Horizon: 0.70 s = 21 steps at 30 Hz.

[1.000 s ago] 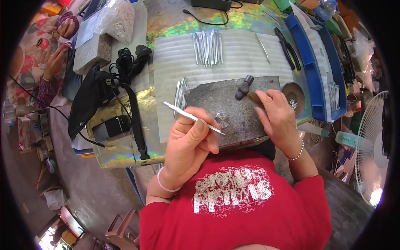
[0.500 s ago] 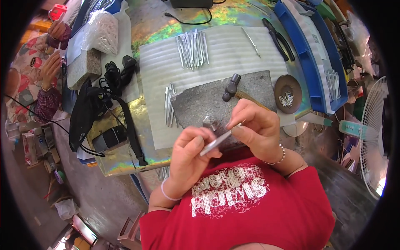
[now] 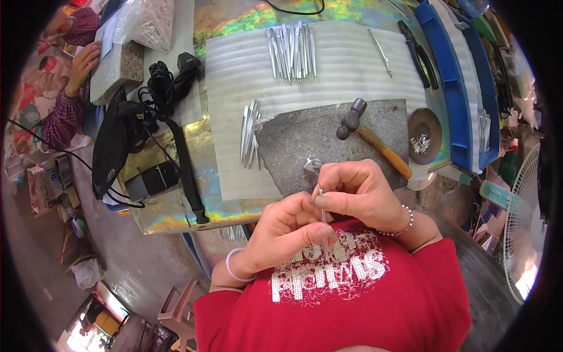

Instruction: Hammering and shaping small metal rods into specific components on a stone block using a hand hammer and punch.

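Close to my red shirt, a slim silver metal rod (image 3: 324, 218) stands nearly upright between my two hands. My right hand (image 3: 365, 192) pinches its upper end between thumb and fingertips. Lower down, my left hand (image 3: 284, 226) is closed around its shaft with the thumb laid along it. A grey stone slab (image 3: 328, 135) lies just beyond my fingers, bearing a small round shiny piece (image 3: 311, 166). Across the slab's right part rests a ball-headed hammer (image 3: 384, 151) with a wooden handle.
Silver rods (image 3: 291, 53) lie in a bundle on the white foam sheet (image 3: 234, 76); a smaller bundle (image 3: 249, 135) sits left of the slab. Right are a brown dish (image 3: 435, 149) of small metal parts, pliers (image 3: 419, 56), a blue tray (image 3: 460, 88) and a fan (image 3: 525, 223). A co-worker's hand (image 3: 83, 67) touches a stone block.
The rod has turned from slanting across my hands to nearly upright. My hands have come closer together, a little lower. The view has shifted; the co-worker's hand is now on the stone block.
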Available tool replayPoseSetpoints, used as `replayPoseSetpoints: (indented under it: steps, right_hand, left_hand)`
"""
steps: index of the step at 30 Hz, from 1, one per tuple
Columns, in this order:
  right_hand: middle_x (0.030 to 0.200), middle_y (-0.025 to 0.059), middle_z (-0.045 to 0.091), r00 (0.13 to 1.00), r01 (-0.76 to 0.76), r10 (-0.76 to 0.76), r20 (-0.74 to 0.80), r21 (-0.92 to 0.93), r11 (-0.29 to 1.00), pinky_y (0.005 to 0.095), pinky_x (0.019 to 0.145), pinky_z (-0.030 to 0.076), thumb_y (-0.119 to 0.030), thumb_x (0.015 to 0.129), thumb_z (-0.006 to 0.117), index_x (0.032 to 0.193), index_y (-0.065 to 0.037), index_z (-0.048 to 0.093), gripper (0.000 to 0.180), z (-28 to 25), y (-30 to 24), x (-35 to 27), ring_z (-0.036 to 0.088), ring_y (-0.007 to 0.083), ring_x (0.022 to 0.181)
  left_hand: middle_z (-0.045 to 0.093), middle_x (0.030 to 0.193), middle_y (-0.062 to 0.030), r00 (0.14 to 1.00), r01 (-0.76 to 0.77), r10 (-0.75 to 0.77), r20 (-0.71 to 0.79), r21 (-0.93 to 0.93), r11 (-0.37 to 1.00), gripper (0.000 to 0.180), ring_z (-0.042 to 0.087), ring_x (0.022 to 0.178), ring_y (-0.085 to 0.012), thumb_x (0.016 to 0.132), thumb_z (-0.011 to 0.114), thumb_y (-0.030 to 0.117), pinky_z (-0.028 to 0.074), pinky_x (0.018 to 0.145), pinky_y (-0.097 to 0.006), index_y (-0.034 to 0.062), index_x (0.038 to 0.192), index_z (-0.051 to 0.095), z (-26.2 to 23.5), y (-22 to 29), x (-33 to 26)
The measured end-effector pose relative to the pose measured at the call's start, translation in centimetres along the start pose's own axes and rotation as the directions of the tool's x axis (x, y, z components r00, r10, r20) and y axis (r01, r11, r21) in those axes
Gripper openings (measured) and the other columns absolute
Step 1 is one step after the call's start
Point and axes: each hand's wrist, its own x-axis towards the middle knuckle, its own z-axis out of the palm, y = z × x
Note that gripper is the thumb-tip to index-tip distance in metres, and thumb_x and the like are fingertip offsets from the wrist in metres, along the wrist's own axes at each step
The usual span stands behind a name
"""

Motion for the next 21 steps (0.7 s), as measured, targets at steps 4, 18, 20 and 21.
replayPoseSetpoints:
  steps: [4,18,20,21]
  right_hand:
    - [0.082,0.0042,0.055,1.000,-0.017,0.017,-0.015,0.010,1.000,0.0216,0.062,0.046,0.000,0.086,0.061,0.086,0.003,0.060,0.003,0.1,-0.1,0.3,0.058,0.0097,0.070]
    - [0.082,0.0038,0.054,0.999,-0.019,0.018,-0.029,-0.018,1.000,0.0210,0.060,0.046,0.000,0.086,0.061,0.086,0.003,0.060,0.003,0.4,-0.8,0.9,0.058,0.0092,0.069]
    - [0.082,0.0037,0.054,0.999,-0.016,0.016,-0.030,-0.016,1.000,0.0210,0.061,0.046,0.000,0.086,0.062,0.086,0.003,0.060,0.003,0.3,-0.8,0.9,0.058,0.0091,0.069]
    - [0.082,0.0036,0.054,1.000,-0.012,0.011,-0.022,-0.022,1.000,0.0211,0.061,0.046,0.000,0.086,0.062,0.087,0.003,0.061,0.004,0.3,-0.9,1.0,0.058,0.0091,0.069]
  left_hand:
    - [0.066,0.083,-0.0092,0.998,0.027,-0.023,0.055,-0.064,0.998,0.012,0.062,0.077,-0.0109,0.091,0.057,0.005,0.049,0.072,-0.025,-0.0010,0.097,0.049,-0.4,0.1,0.4]
    - [0.067,0.085,-0.0094,0.996,0.029,-0.027,0.082,-0.030,0.999,0.013,0.062,0.077,-0.0101,0.093,0.055,0.009,0.050,0.069,-0.024,0.0003,0.099,0.048,-0.8,0.9,0.7]
    - [0.067,0.085,-0.0097,0.996,0.061,-0.058,0.070,-0.039,0.997,0.013,0.062,0.076,-0.0099,0.093,0.055,0.010,0.050,0.069,-0.024,0.0003,0.099,0.048,-0.7,1.0,0.7]
    - [0.067,0.085,-0.0097,0.996,0.058,-0.055,0.071,-0.038,0.998,0.013,0.062,0.076,-0.0099,0.093,0.055,0.010,0.050,0.069,-0.024,0.0003,0.099,0.048,-0.7,0.9,0.6]
